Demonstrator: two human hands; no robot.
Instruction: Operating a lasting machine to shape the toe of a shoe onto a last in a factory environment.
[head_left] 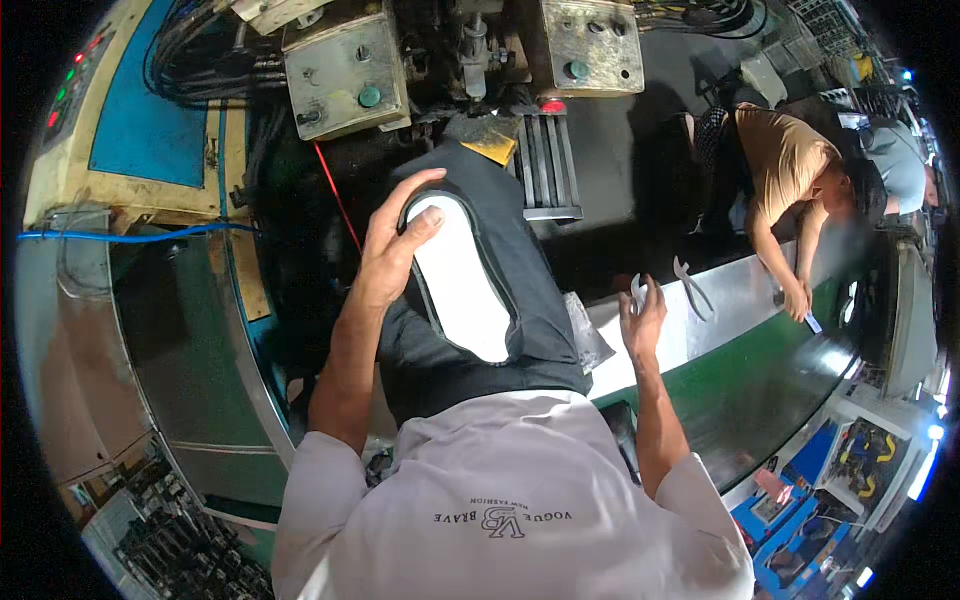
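A shoe upper on a last [462, 280], with a white sole side and a dark rim, lies sole up across my dark-trousered thighs. My left hand [392, 248] grips its upper end, thumb on the white face and fingers round the outer edge. To the right, over the metal ledge, my right hand [644, 322] is closed round a silver pincer-like tool [638, 288]; only its curved jaw shows above the fingers. Just right of that hand, a second pair of pliers [692, 290] rests on the ledge, handles apart.
The metal ledge [730, 314] borders a green conveyor belt [715, 390]. A clear plastic bag [588, 335] lies by my thigh. Ahead stands a machine with green-button boxes [345, 75] and a slatted metal piece [550, 165]. At the right, a co-worker [790, 170] leans over the belt.
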